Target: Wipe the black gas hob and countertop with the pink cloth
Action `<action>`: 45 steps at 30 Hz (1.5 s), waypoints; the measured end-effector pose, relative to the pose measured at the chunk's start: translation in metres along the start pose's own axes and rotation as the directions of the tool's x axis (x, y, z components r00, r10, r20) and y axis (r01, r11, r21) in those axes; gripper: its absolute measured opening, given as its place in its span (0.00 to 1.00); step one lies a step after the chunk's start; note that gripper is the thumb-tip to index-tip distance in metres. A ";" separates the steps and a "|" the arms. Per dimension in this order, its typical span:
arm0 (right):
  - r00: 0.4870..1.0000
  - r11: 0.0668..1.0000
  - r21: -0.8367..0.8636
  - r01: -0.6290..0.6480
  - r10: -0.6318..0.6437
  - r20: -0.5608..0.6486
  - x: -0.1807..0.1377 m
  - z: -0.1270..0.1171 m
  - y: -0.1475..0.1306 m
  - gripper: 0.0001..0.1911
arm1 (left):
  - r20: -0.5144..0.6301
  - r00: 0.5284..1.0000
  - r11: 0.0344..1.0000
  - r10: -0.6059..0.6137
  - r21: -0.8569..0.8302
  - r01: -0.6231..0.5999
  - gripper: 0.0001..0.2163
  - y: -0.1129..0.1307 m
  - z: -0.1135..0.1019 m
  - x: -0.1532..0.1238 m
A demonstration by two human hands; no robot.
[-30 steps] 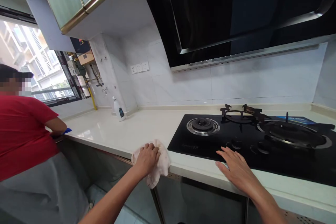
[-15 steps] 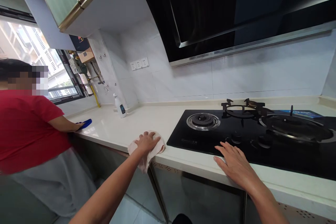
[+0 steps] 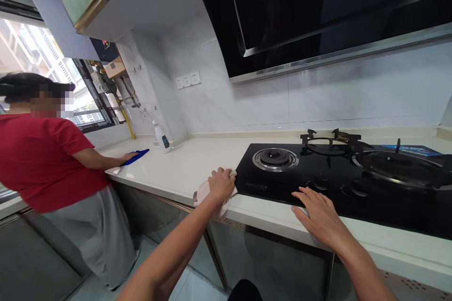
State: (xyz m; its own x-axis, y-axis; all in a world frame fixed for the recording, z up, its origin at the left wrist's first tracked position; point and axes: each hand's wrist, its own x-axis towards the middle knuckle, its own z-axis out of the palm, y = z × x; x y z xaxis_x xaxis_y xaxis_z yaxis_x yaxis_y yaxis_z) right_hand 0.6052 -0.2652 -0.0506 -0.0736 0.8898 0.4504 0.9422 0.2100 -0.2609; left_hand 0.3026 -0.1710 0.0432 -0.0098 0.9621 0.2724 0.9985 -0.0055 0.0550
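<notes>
My left hand (image 3: 221,182) is closed over a crumpled pale cloth (image 3: 202,193) and presses it on the cream countertop (image 3: 187,169), right beside the left edge of the black glass gas hob (image 3: 303,183). Part of the cloth hangs over the counter's front edge. My right hand (image 3: 318,214) lies flat with fingers spread on the counter's front edge, its fingertips on the hob's front rim near the control knobs (image 3: 319,182).
A person in a red shirt (image 3: 38,160) stands at the left and holds a blue cloth (image 3: 136,156) on the counter. A white pump bottle (image 3: 161,138) stands by the wall. Burner and pan supports (image 3: 330,141) sit on the hob under a black range hood (image 3: 318,4).
My left hand has slid the cloth rightward and farther onto the counter, up to the hob's edge. The other person's blue cloth moved right along the counter. My right hand stayed put.
</notes>
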 end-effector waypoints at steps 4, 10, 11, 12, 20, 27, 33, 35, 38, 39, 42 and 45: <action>1.000 1.000 0.005 -0.003 0.003 0.003 -0.002 0.004 0.004 0.29 | -0.053 0.989 0.990 0.139 -0.022 -0.141 0.18 0.012 -0.001 -0.035; 0.999 0.995 0.098 -0.019 0.021 -0.024 -0.002 0.007 0.008 0.29 | -0.137 0.814 0.798 0.564 -0.163 -0.581 0.17 0.071 0.005 -0.075; 0.999 0.989 0.149 -0.023 0.030 -0.041 -0.001 0.005 0.009 0.29 | -0.139 0.779 0.757 0.612 -0.185 -0.627 0.18 0.085 0.005 -0.077; 0.997 0.977 0.208 -0.036 0.050 -0.060 0.000 0.002 0.011 0.28 | -0.140 0.748 0.719 0.649 -0.207 -0.663 0.19 0.099 0.006 -0.077; 0.952 0.915 0.358 -0.188 0.260 -0.164 0.003 -0.007 0.012 0.32 | 0.011 0.655 0.627 0.755 -0.303 -0.718 0.21 0.175 0.012 -0.052; 0.988 0.986 0.074 -0.146 0.150 -0.041 -0.004 0.003 0.011 0.34 | 0.122 0.814 0.808 0.568 -0.272 -0.523 0.24 0.132 0.017 -0.004; 0.992 0.992 -0.026 -0.124 0.124 0.004 -0.005 -0.003 0.008 0.33 | 0.142 0.922 0.921 0.359 -0.213 -0.326 0.23 0.065 0.017 0.048; 0.992 0.991 -0.034 -0.128 0.128 0.005 -0.004 -0.005 0.005 0.32 | 0.153 0.952 0.952 0.267 -0.196 -0.236 0.23 0.042 0.016 0.061; 0.991 0.991 -0.045 -0.130 0.130 0.005 -0.004 -0.007 0.001 0.30 | 0.154 0.978 0.979 0.140 -0.171 -0.113 0.23 0.011 0.016 0.073; 0.992 0.991 -0.049 -0.125 0.126 0.006 -0.004 -0.007 0.000 0.30 | 0.147 0.984 0.984 0.103 -0.161 -0.079 0.23 0.001 0.016 0.074; 0.993 0.992 -0.059 -0.114 0.115 0.010 -0.004 -0.008 -0.001 0.30 | 0.115 0.993 0.991 0.028 -0.132 -0.013 0.22 -0.021 0.015 0.070; 0.993 0.992 -0.054 -0.114 0.116 0.019 -0.004 -0.008 -0.001 0.30 | 0.100 0.995 0.995 0.015 -0.097 -0.005 0.21 -0.032 0.013 0.060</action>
State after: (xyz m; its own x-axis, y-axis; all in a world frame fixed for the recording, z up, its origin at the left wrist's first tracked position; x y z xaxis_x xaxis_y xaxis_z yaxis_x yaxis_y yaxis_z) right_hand 0.6071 -0.2722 -0.0447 0.0294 0.9158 0.4006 0.9607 0.0847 -0.2642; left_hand 0.2710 -0.1098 0.0452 0.0107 0.9844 0.1757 0.9885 -0.0369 0.1466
